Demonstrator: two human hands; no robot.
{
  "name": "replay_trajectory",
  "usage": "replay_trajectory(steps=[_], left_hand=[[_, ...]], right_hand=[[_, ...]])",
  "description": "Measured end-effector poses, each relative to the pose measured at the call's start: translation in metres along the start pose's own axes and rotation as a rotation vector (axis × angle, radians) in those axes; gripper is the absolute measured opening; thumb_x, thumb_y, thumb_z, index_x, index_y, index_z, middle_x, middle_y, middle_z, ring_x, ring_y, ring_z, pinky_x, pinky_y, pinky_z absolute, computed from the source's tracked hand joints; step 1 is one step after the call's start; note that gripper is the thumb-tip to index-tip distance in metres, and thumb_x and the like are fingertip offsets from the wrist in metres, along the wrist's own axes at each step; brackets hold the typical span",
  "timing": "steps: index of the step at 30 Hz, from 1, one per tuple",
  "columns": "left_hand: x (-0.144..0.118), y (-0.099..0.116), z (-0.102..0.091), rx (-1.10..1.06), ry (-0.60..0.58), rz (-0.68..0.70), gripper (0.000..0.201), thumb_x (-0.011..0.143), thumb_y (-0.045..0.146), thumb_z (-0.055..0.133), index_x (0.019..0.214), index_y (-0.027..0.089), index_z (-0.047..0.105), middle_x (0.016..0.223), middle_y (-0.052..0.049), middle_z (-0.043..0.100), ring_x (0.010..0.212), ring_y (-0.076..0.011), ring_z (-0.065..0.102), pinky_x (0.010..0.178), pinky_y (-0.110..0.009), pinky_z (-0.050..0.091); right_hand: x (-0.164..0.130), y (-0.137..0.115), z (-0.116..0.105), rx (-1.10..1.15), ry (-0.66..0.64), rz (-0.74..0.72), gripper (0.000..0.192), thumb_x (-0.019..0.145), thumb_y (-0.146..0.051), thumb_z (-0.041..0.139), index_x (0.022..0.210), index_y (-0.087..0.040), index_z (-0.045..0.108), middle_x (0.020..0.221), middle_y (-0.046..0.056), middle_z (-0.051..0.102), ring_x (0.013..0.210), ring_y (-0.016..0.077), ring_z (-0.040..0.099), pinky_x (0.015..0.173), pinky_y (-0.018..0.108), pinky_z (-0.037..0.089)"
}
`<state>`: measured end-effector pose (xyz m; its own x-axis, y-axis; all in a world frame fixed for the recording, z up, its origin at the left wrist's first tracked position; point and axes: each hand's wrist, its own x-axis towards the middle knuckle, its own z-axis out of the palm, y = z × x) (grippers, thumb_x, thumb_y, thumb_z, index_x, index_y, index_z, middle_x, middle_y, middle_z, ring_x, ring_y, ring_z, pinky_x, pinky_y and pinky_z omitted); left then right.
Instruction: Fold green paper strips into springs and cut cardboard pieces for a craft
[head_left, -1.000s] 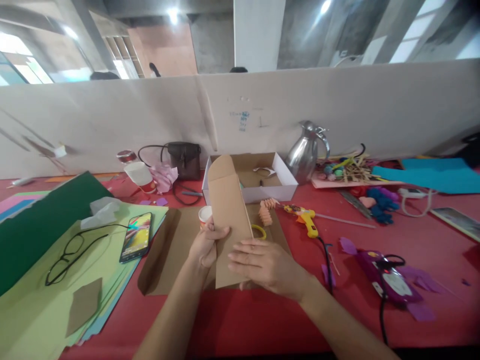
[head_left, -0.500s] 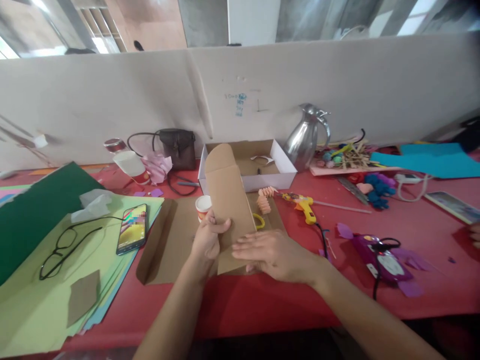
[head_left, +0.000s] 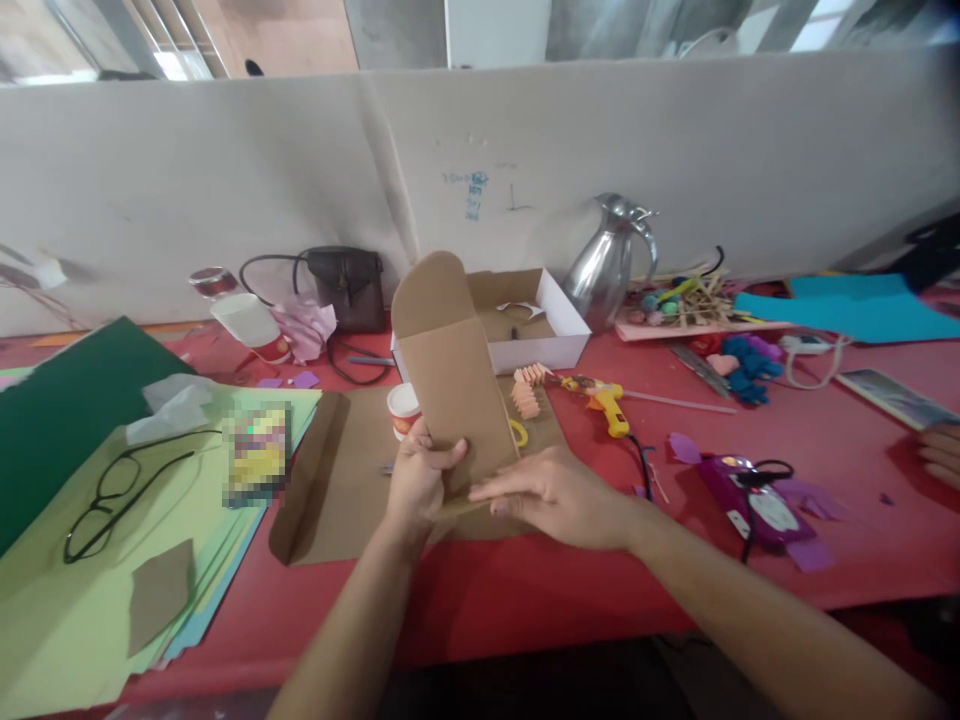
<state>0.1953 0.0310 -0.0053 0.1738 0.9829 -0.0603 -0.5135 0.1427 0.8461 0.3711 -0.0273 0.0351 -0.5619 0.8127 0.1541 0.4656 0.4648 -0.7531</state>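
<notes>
A long cardboard piece (head_left: 457, 395) with a rounded top end stands tilted up over the table, creased across near its top and its bottom. My left hand (head_left: 420, 475) grips its lower left side, thumb across the front. At the bottom, my right hand (head_left: 559, 500) has its fingers stretched along the folded lower flap, pinching it at the right corner. Beneath both hands lies a larger cardboard sheet (head_left: 337, 510) with a bent-up left edge. A paper cup (head_left: 405, 408) and a yellow ring-shaped thing (head_left: 519, 432), partly hidden, are just behind the piece.
Behind are a white box (head_left: 536, 350) and a metal jug (head_left: 604, 265). To the right, a yellow glue gun (head_left: 611, 405) and a purple corded device (head_left: 757, 510) lie on the red table. Glasses (head_left: 112, 500) rest on coloured paper at left. Another person's hand (head_left: 941, 452) shows at the right edge.
The cardboard's lower end has been bent at the crease, so its bottom flap now points toward me. The long part stands more upright. The view has shifted slightly.
</notes>
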Motion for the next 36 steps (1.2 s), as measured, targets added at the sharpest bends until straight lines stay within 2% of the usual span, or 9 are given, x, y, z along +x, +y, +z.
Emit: replay_trajectory(steps=[3, 6, 14, 19, 21, 25, 29, 33, 36], left_hand=[[-0.004, -0.002, 0.003, -0.010, -0.001, 0.022, 0.040, 0.052, 0.007, 0.081, 0.088, 0.018, 0.068, 0.085, -0.003, 0.076, 0.076, -0.0180, 0.070, 0.073, -0.028, 0.056], [-0.007, -0.003, 0.004, -0.014, -0.022, 0.021, 0.036, 0.053, 0.010, 0.082, 0.085, 0.017, 0.068, 0.084, -0.005, 0.076, 0.077, -0.0211, 0.071, 0.072, -0.030, 0.057], [-0.006, -0.010, 0.003, -0.030, 0.014, 0.080, 0.028, 0.054, 0.010, 0.080, 0.079, 0.018, 0.070, 0.079, -0.003, 0.076, 0.076, -0.0218, 0.072, 0.069, -0.030, 0.058], [-0.008, -0.010, 0.010, -0.031, 0.032, 0.099, 0.026, 0.056, 0.014, 0.078, 0.081, 0.019, 0.074, 0.080, -0.004, 0.077, 0.078, -0.0240, 0.072, 0.069, -0.031, 0.059], [-0.007, -0.010, 0.009, -0.022, 0.032, 0.107, 0.027, 0.055, 0.014, 0.078, 0.081, 0.019, 0.074, 0.080, -0.004, 0.077, 0.079, -0.0243, 0.072, 0.069, -0.031, 0.059], [-0.003, -0.008, 0.005, 0.004, 0.008, 0.074, 0.026, 0.056, 0.014, 0.077, 0.081, 0.019, 0.074, 0.082, -0.004, 0.077, 0.079, -0.0245, 0.073, 0.069, -0.032, 0.059], [-0.004, -0.006, 0.003, 0.010, 0.016, 0.113, 0.026, 0.054, 0.012, 0.078, 0.078, 0.020, 0.074, 0.078, -0.003, 0.077, 0.079, -0.0245, 0.073, 0.070, -0.032, 0.059], [-0.008, -0.006, 0.004, 0.078, -0.046, 0.153, 0.025, 0.055, 0.011, 0.079, 0.078, 0.020, 0.074, 0.079, -0.002, 0.076, 0.081, -0.0247, 0.072, 0.072, -0.033, 0.059], [-0.011, -0.007, 0.007, 0.153, -0.096, 0.175, 0.029, 0.059, 0.012, 0.080, 0.086, 0.019, 0.072, 0.086, -0.004, 0.076, 0.085, -0.0247, 0.072, 0.074, -0.032, 0.059]], right_hand=[[0.004, -0.006, -0.003, 0.172, 0.021, 0.201, 0.029, 0.093, -0.042, 0.053, 0.102, -0.023, 0.073, 0.082, 0.001, 0.074, 0.071, 0.0143, 0.064, 0.068, 0.026, 0.046], [0.011, -0.006, -0.005, 0.327, 0.038, 0.312, 0.033, 0.092, -0.043, 0.052, 0.094, -0.018, 0.072, 0.074, 0.001, 0.069, 0.064, 0.0125, 0.057, 0.062, 0.025, 0.040], [0.027, 0.003, -0.004, 0.558, 0.112, 0.415, 0.031, 0.085, -0.043, 0.059, 0.078, -0.014, 0.069, 0.069, 0.001, 0.061, 0.064, 0.0120, 0.049, 0.062, 0.025, 0.035], [0.033, 0.007, -0.010, 0.794, 0.083, 0.507, 0.025, 0.080, -0.036, 0.063, 0.077, -0.012, 0.069, 0.070, 0.004, 0.064, 0.063, 0.0133, 0.054, 0.062, 0.026, 0.039], [0.035, 0.009, -0.013, 0.800, 0.069, 0.506, 0.024, 0.081, -0.035, 0.063, 0.078, -0.012, 0.069, 0.072, 0.005, 0.065, 0.063, 0.0130, 0.054, 0.062, 0.026, 0.039], [0.040, 0.008, -0.017, 0.674, 0.089, 0.540, 0.022, 0.083, -0.034, 0.062, 0.079, -0.013, 0.069, 0.068, 0.002, 0.063, 0.059, 0.0105, 0.049, 0.056, 0.024, 0.034], [0.043, 0.005, -0.017, 0.583, 0.074, 0.545, 0.019, 0.083, -0.028, 0.060, 0.078, -0.012, 0.070, 0.065, 0.001, 0.061, 0.059, 0.0099, 0.046, 0.055, 0.024, 0.031], [0.039, 0.007, -0.020, 0.657, 0.024, 0.574, 0.020, 0.082, -0.027, 0.060, 0.073, -0.012, 0.069, 0.061, 0.000, 0.058, 0.055, 0.0092, 0.045, 0.053, 0.024, 0.030], [0.036, 0.010, -0.024, 0.731, 0.017, 0.594, 0.019, 0.081, -0.026, 0.062, 0.069, -0.012, 0.068, 0.062, 0.000, 0.059, 0.055, 0.0090, 0.047, 0.054, 0.023, 0.033]])
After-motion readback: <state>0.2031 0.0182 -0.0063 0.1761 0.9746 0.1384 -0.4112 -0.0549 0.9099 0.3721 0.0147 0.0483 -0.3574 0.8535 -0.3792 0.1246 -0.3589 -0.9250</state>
